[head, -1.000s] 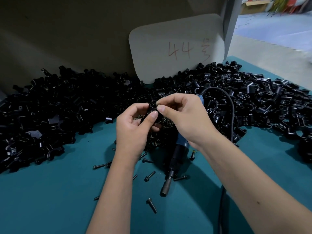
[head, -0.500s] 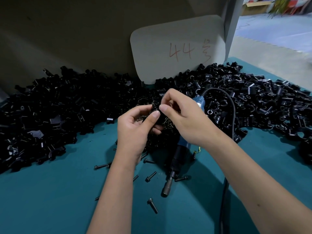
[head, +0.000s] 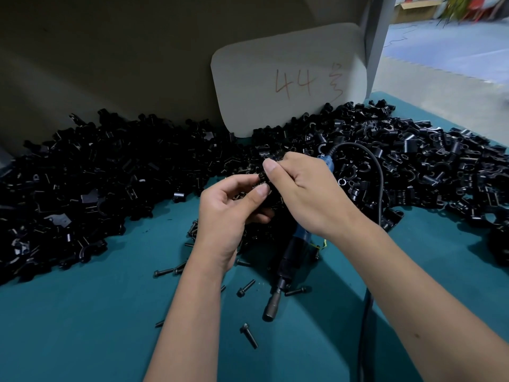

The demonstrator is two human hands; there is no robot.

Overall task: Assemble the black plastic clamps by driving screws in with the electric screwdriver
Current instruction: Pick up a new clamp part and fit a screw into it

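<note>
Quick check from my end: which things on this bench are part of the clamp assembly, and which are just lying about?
Part of the job:
- black clamp piece, pinched between left hand and right hand
- electric screwdriver, lying on the mat beneath the hands
- loose screws
- pile of clamp parts

Lying about:
- card marked 44
- teal mat

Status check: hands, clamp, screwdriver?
Left hand and right hand both pinch one black clamp. Electric screwdriver lies on the table, untouched. Loose screws scattered beside it. Nothing blocking.
</note>
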